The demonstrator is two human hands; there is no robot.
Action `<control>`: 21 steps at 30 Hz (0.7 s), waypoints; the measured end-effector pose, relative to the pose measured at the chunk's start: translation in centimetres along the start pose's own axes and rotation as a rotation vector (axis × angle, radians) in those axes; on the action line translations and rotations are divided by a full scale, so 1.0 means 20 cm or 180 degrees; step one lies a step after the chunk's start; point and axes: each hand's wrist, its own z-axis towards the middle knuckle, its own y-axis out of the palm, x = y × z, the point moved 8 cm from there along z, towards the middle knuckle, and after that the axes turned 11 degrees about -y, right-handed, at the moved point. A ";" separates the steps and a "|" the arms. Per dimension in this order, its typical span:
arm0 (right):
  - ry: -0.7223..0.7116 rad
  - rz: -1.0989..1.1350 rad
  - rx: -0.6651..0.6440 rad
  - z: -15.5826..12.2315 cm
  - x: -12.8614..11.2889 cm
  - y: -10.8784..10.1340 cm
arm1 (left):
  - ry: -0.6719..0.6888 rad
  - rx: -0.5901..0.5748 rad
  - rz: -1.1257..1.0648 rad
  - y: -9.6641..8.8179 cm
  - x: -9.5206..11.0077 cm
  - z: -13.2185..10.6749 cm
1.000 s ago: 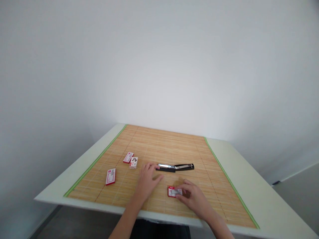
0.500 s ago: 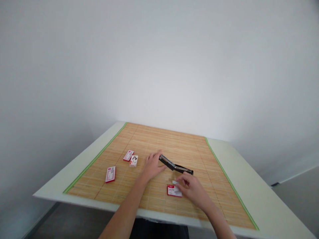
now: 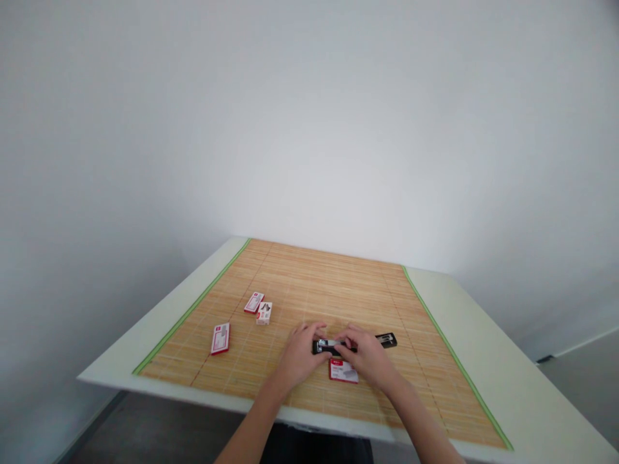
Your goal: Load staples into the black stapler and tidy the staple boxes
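A black stapler [image 3: 387,339] lies folded open on the bamboo mat, its two halves stretched out left to right. My left hand [image 3: 300,352] grips the left end, with fingers behind and thumb in front. Over the middle of the stapler, my right hand [image 3: 365,356] pinches a silvery strip of staples [image 3: 333,343] at the open channel. Its fingers hide part of the strip and the stapler's hinge. Just in front of the stapler lies a red and white staple box [image 3: 342,371], partly under my right hand.
To the left lie two flat red and white boxes, one near [image 3: 220,339] and one farther back [image 3: 254,302]. A small white box [image 3: 264,313] with a stapler picture touches the far one. The green-edged bamboo mat [image 3: 329,270] covers much of the white table [image 3: 483,322], which meets a wall.
The stapler has gone from tilted and bent to nearly flat, closer to me. My right hand has brought the strip from above the staple box to the stapler's channel.
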 end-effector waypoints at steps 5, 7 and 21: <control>-0.0015 0.0010 -0.0077 0.01 -0.03 0.01 | -0.0044 0.0024 -0.0068 0.00 0.01 -0.02; -0.0019 -0.0023 -0.0094 0.02 -0.04 0.02 | -0.0060 0.0016 -0.0078 0.00 0.02 -0.02; 0.0159 -0.0527 -0.0244 -0.02 -0.06 -0.04 | -0.0161 0.0055 -0.0016 -0.01 0.01 -0.03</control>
